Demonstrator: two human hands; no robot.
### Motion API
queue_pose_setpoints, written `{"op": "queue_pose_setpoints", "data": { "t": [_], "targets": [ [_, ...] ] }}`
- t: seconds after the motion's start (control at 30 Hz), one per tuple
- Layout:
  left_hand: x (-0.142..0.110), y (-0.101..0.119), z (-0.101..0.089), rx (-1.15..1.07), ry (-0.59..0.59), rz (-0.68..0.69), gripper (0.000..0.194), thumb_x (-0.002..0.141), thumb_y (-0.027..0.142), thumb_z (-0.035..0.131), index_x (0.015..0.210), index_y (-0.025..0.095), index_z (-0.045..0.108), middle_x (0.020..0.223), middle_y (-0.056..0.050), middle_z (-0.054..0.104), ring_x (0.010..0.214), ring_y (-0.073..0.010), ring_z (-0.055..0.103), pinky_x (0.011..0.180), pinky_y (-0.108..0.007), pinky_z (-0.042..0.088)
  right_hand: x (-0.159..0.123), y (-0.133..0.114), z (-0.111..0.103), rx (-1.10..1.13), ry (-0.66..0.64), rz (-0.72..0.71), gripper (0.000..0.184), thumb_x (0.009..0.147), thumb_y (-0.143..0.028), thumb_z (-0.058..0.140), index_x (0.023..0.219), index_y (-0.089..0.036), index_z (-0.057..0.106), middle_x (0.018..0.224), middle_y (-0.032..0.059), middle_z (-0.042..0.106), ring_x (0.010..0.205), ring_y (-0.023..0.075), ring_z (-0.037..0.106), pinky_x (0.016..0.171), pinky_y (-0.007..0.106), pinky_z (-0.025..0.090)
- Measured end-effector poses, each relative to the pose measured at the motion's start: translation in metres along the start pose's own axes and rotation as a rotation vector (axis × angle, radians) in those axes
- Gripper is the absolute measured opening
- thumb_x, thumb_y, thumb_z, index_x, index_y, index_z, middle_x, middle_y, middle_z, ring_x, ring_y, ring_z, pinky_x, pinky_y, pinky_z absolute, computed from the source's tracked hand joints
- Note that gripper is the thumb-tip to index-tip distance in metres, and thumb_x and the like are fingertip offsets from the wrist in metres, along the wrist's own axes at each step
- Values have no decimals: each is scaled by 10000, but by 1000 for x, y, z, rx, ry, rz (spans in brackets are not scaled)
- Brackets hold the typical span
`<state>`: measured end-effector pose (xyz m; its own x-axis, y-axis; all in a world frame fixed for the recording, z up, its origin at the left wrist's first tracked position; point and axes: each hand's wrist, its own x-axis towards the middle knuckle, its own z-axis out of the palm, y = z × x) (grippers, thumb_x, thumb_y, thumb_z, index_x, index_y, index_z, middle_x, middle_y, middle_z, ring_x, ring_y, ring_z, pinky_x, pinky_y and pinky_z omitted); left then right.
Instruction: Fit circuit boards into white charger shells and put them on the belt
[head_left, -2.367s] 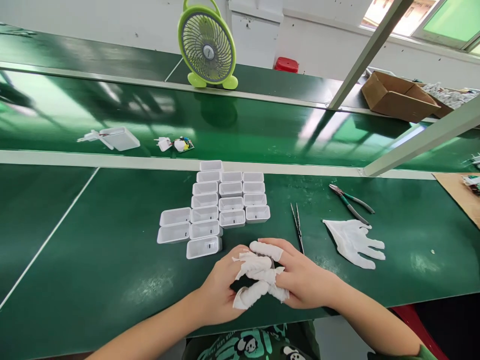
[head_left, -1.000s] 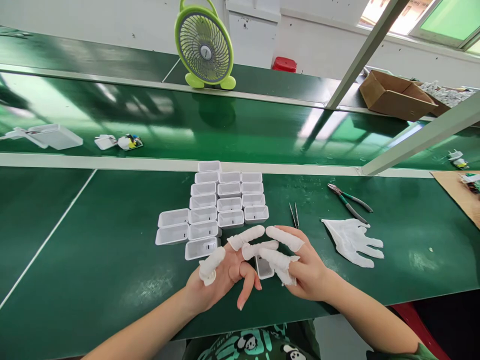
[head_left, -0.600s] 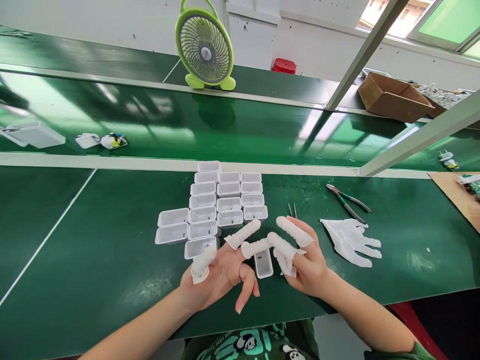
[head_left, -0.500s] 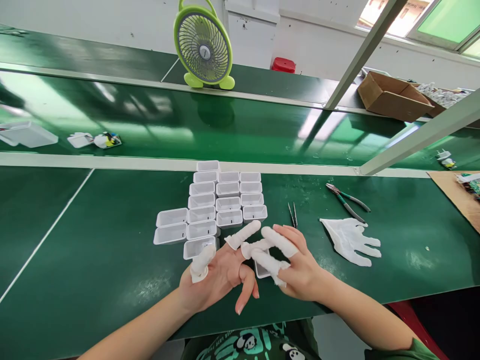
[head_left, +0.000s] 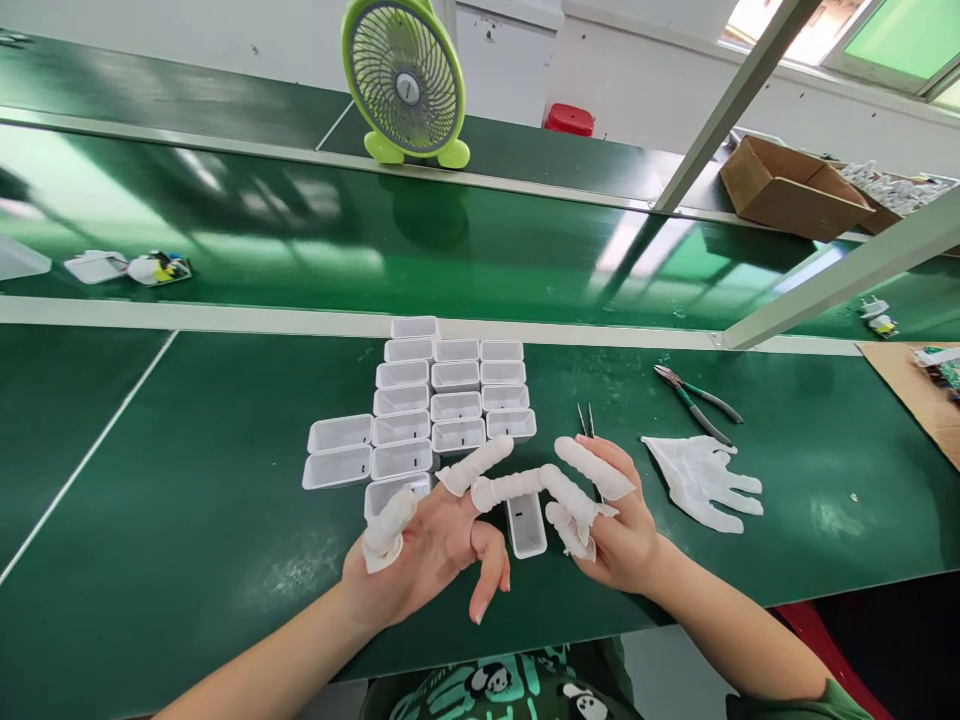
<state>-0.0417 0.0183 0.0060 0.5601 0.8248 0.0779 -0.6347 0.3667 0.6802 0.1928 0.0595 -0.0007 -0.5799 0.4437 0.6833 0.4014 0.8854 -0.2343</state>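
Observation:
My left hand [head_left: 431, 555] is palm up with its fingers spread; white finger cots cover several of its fingers, and it holds nothing. To the right, my right hand [head_left: 619, 525] also wears white finger cots. One of its covered fingertips touches the tip of a covered left finger, while its other fingers stand apart with nothing visible between them. Beneath the meeting fingertips lies a single white plastic tray [head_left: 527, 528]. Beyond my left hand, rows of small white plastic trays [head_left: 401, 460] sit close together on the green table. Tweezers [head_left: 586, 418] lie partly hidden behind my right hand.
Diagonal cutting pliers [head_left: 694, 400] and a white glove [head_left: 705, 482] lie at the right. A metal post [head_left: 832, 265] slants up from the ledge. On the raised shelf stand a green fan [head_left: 407, 88] and a cardboard box [head_left: 795, 190]. Small parts [head_left: 127, 268] rest behind the ledge.
My right hand has moved right, its fingertips passing from the base of the left finger to its tip. The single tray is now more exposed. The view has shifted slightly.

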Motion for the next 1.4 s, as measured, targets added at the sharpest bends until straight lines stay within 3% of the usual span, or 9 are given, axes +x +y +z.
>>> {"op": "queue_pose_setpoints", "data": {
  "t": [0.1,0.33,0.43,0.53,0.77,0.87,1.03,1.27,1.4],
  "targets": [
    [1,0,0,-41,-10,12,648,898,659,454,1441,308,494,1489,-156,501,578,-161,637,745,-439,547,2,0,-2,15,4,2,299,809,-53,578,1048,-187,698,1555,140,390,1338,369,479,994,563,521],
    [3,-2,-3,86,90,69,562,939,571,479,1418,283,538,1382,-167,594,627,-181,655,689,-412,552,7,-3,-7,248,-65,13,429,944,-141,504,1372,-139,529,1356,198,552,1280,304,522,956,474,563],
    [1,-8,-5,225,206,63,461,938,489,580,1342,268,610,1020,-110,732,601,-154,618,653,-348,544,6,-4,-7,342,-130,-44,430,963,-141,454,1387,-167,520,1358,180,570,1030,217,627,828,376,571],
    [-1,-11,-4,379,314,9,307,893,366,705,1173,240,716,666,-8,633,561,-124,567,541,-242,493,6,-7,-4,406,-250,-81,385,1006,-185,420,1381,-179,505,1290,173,622,758,145,612,697,302,532],
    [4,-5,3,533,370,110,118,848,324,757,813,211,759,799,-37,649,765,-156,637,650,-221,527,2,-9,-2,303,-361,-170,260,943,-228,529,1198,-218,581,1196,143,643,753,148,554,692,281,466],
    [2,-8,1,533,336,111,125,850,329,753,837,206,766,759,-38,640,747,-159,622,700,-257,546,-1,-8,-2,234,-461,-215,189,866,-226,615,1054,-241,632,1054,92,644,757,159,527,673,283,438],
    [0,-13,-2,519,293,63,155,868,339,737,934,209,790,819,-69,689,752,-161,618,715,-267,537,-1,-9,-1,215,-405,-231,84,831,-206,670,790,-235,602,845,31,571,751,169,466,657,284,404],
    [2,-12,1,441,178,-38,170,847,326,764,983,231,801,900,-76,739,772,-162,640,691,-240,531,-3,-13,4,211,-393,-229,41,912,-293,638,905,-261,613,876,31,608,919,201,494,774,335,431],
    [1,-13,1,427,173,-45,226,830,297,789,1053,262,783,886,-46,741,760,-131,640,728,-213,527,-3,-13,3,164,-387,-244,183,947,-370,587,826,-233,588,874,42,622,908,190,506,766,333,434]
  ]
}}
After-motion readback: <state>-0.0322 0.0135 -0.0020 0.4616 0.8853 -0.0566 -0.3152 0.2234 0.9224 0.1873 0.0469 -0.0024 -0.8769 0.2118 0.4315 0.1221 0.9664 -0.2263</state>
